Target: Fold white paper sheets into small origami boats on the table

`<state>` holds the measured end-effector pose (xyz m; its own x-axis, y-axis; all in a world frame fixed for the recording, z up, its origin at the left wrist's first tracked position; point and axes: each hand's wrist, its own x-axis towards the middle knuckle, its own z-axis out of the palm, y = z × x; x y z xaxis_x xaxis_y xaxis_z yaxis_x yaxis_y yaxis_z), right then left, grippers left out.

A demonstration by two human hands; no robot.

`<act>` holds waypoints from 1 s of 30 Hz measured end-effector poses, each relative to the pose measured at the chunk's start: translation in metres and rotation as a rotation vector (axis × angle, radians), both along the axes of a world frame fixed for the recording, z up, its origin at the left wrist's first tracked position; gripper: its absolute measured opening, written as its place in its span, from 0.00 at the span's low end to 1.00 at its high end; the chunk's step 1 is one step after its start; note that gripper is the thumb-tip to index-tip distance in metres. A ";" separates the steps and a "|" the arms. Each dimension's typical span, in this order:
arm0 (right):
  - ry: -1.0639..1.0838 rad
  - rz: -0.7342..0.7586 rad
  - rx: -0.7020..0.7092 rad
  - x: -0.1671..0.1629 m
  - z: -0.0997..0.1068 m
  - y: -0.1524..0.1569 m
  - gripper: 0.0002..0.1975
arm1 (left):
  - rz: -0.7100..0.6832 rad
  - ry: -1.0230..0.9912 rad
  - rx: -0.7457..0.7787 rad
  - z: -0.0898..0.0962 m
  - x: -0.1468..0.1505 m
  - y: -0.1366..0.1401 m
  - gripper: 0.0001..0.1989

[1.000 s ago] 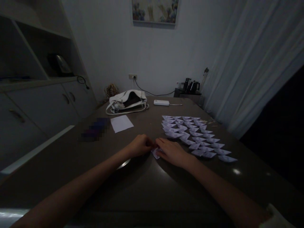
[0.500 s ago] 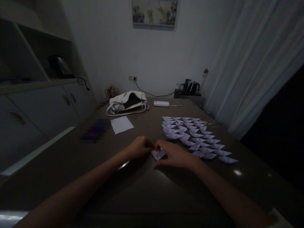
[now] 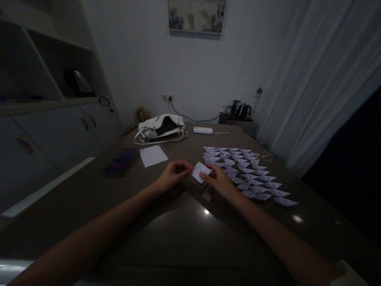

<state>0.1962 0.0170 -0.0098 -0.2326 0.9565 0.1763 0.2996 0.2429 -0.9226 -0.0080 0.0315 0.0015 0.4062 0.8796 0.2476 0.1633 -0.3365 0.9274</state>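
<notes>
Between my two hands is a small folded white paper (image 3: 200, 171), diamond-shaped, with a crease line down its middle, raised a little above the table. My left hand (image 3: 176, 173) pinches its left corner. On the other side, my right hand (image 3: 220, 179) grips the right part, the thumb lying across the front and the fingers behind. Close beside my right hand stand rows of several folded paper boats (image 3: 253, 174) on the dark table. A stack of white paper sheets (image 3: 153, 155) lies farther left, beyond my left hand.
A white handbag (image 3: 162, 128) sits at the table's far side, with a white power bank (image 3: 203, 130) and short cable to its right. A pixelated dark object (image 3: 120, 162) lies left of the sheets. Glossy brown table (image 3: 166, 238) spreads around my arms.
Both hands have lifted the folded paper up off the table and away from me. It now faces me as an open diamond, where before my fingers covered most of it.
</notes>
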 end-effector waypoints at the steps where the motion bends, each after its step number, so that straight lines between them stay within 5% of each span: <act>1: 0.052 0.034 -0.087 -0.002 -0.001 0.000 0.16 | 0.018 -0.022 0.010 0.001 0.001 -0.001 0.14; 4: 0.164 0.092 -0.166 -0.005 -0.001 0.000 0.16 | 0.038 -0.077 0.020 0.002 0.004 -0.004 0.16; 10: 0.206 0.021 -0.035 -0.002 -0.001 0.004 0.16 | -0.085 -0.170 -0.150 -0.008 0.008 -0.002 0.29; 14: 0.152 0.061 0.003 0.001 -0.004 0.010 0.16 | -0.155 -0.117 -0.211 -0.011 0.007 0.000 0.24; 19: 0.157 0.057 0.012 0.003 -0.002 0.011 0.16 | -0.080 0.073 -0.193 0.000 0.003 0.000 0.16; 30: 0.184 0.145 -0.062 -0.004 -0.001 0.005 0.17 | -0.037 -0.038 -0.213 -0.003 0.004 0.000 0.17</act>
